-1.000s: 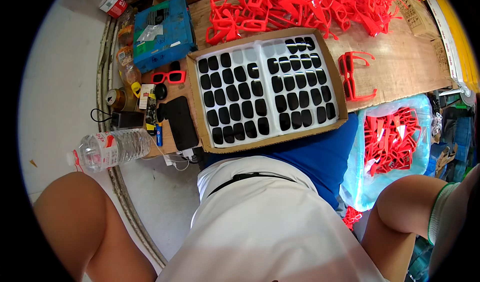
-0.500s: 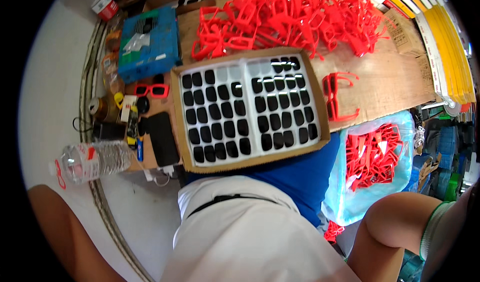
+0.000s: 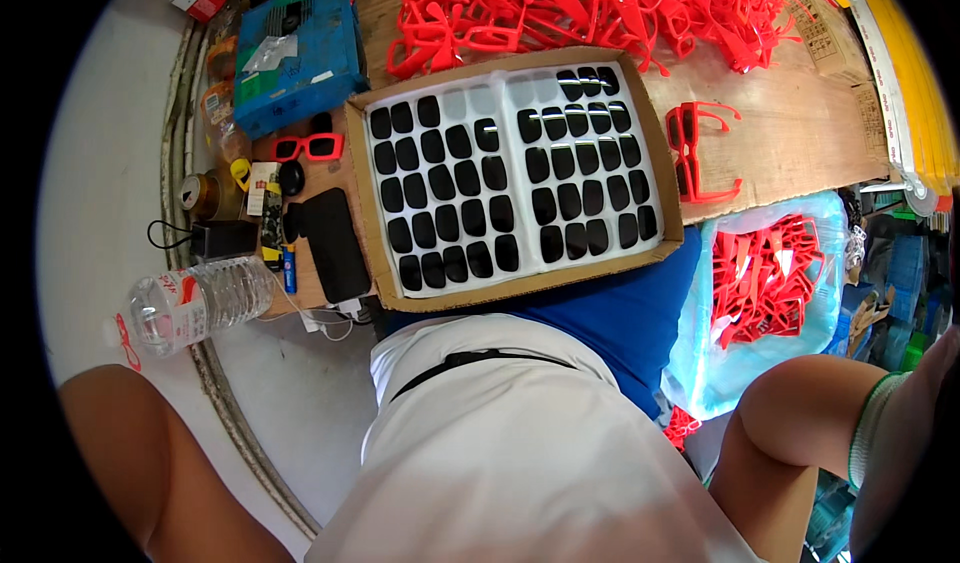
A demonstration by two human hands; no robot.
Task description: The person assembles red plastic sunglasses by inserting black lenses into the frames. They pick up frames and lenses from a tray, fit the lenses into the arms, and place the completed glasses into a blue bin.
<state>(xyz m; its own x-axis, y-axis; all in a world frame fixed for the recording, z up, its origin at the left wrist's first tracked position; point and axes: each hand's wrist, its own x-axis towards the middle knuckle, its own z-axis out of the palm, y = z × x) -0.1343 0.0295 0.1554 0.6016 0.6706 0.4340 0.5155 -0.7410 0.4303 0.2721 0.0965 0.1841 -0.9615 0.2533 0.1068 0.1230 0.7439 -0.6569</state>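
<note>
At the lower right my bent right arm leads to a pale, green-edged cuff, seemingly a glove's. What shows of my right hand [image 3: 905, 448] is a pale shape cut by the dark rim, its fingers hidden. Of my left arm only the bent elbow [image 3: 115, 413] shows at the lower left; that hand is out of the picture. Neither arm reaches over the table. In front of me a cardboard tray [image 3: 363, 203] rests at the table's near edge. Rows of dark sunglass lenses [image 3: 467, 178] lie in its white liner, with several vacant pockets along the far row.
Red glasses frames [image 3: 580, 8] are heaped behind the tray. One red pair [image 3: 688, 153] stands right of it, another [image 3: 308, 147] lies left. A lined bin [image 3: 690, 363] holds more frames. Left are a phone [image 3: 338, 248], a blue box [image 3: 300, 58] and a plastic bottle [image 3: 200, 303].
The view has shifted, so the tray and table things sit higher in the picture. Both arms stay near the lower corners; nothing on the table has visibly been moved.
</note>
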